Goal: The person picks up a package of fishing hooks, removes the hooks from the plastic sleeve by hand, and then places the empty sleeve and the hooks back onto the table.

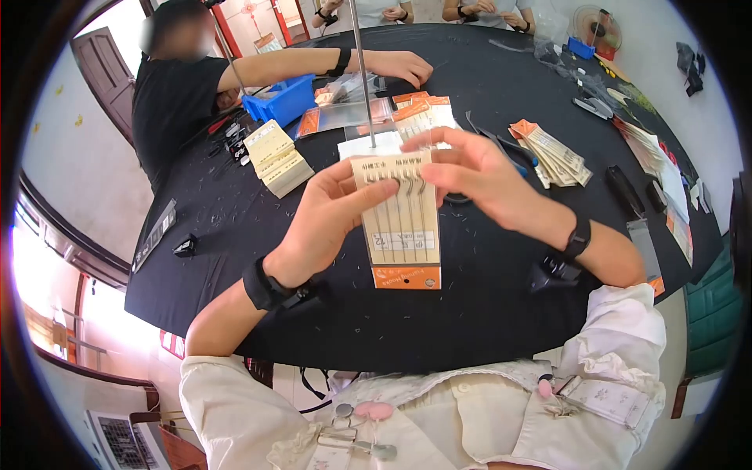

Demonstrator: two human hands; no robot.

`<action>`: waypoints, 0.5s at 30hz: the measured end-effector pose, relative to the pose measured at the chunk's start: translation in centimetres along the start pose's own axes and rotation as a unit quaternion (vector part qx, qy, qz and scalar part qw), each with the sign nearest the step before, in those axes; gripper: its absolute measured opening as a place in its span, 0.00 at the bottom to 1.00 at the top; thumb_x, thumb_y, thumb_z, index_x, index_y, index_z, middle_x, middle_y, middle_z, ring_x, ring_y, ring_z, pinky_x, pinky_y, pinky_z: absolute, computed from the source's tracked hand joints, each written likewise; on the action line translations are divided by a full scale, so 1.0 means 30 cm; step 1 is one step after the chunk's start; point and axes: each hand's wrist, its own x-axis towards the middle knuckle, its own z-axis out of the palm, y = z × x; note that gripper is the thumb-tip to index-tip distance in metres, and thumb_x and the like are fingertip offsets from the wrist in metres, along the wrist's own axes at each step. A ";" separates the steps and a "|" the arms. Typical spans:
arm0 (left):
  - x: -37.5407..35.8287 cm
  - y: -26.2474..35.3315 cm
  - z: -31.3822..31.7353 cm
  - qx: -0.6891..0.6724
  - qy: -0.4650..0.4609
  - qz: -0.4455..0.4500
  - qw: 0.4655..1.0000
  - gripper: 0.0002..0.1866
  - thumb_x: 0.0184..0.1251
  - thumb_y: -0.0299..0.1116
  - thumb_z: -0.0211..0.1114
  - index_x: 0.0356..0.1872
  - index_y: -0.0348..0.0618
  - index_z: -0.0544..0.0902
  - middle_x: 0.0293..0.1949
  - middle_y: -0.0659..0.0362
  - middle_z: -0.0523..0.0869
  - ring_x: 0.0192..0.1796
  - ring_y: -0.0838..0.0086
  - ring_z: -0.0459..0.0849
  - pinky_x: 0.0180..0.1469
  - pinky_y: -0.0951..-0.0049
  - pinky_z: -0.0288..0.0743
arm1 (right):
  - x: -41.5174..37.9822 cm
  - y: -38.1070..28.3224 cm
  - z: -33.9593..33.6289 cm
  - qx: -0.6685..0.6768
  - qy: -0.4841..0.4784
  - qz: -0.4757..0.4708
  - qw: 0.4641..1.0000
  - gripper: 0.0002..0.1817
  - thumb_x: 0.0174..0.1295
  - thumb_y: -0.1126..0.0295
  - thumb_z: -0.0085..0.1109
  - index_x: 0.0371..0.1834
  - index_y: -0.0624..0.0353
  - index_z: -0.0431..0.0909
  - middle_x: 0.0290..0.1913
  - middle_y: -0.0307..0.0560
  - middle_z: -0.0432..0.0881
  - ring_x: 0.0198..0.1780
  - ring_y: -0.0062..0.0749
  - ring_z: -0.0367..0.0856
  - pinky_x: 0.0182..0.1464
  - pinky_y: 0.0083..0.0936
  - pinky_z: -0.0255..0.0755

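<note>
A cream fishing hook card (pixel 399 244) with several hooks lined up on it is held over the table, its orange printed band toward me and its lettering upside down. Clear plastic shows along its edges. My left hand (pixel 323 213) grips the card's left side, thumb pressed across the front near the hooks. At the far right corner, my right hand (pixel 484 174) pinches the card between thumb and fingers. A white pad (pixel 356 148) lies just beyond it, at the foot of a thin metal rod (pixel 363 70).
Left of my hands are stacked cream cards (pixel 283 174) and a blue bin (pixel 280 100). Fanned hook cards (pixel 552 154) and pliers (pixel 501 141) lie right. Another person's arm (pixel 313 64) reaches across the far left side. More people's hands show at the far edge.
</note>
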 end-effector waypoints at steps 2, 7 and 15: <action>-0.007 -0.009 -0.001 0.017 0.002 0.009 1.000 0.17 0.70 0.28 0.67 0.57 0.35 0.79 0.51 0.55 0.88 0.50 0.74 0.88 0.54 0.70 0.83 | -0.003 0.030 0.022 -0.005 0.033 -0.013 0.999 0.21 0.69 0.59 0.65 0.57 0.60 0.76 0.36 0.39 0.84 0.35 0.16 0.79 0.36 0.17 0.72; -0.014 -0.003 0.002 0.034 0.016 -0.003 0.999 0.17 0.70 0.29 0.69 0.56 0.35 0.80 0.50 0.54 0.88 0.49 0.74 0.88 0.54 0.69 0.83 | 0.001 0.077 0.015 -0.052 0.066 -0.049 0.995 0.15 0.71 0.59 0.63 0.46 0.61 0.82 0.31 0.34 0.84 0.29 0.12 0.76 0.31 0.14 0.68; -0.016 0.009 -0.034 0.022 0.023 -0.027 0.999 0.18 0.78 0.36 0.59 0.61 0.33 0.78 0.55 0.52 0.85 0.57 0.73 0.84 0.59 0.72 0.80 | -0.006 0.096 0.013 -0.039 0.098 -0.058 0.993 0.13 0.71 0.60 0.62 0.44 0.60 0.84 0.31 0.33 0.84 0.30 0.09 0.75 0.31 0.11 0.66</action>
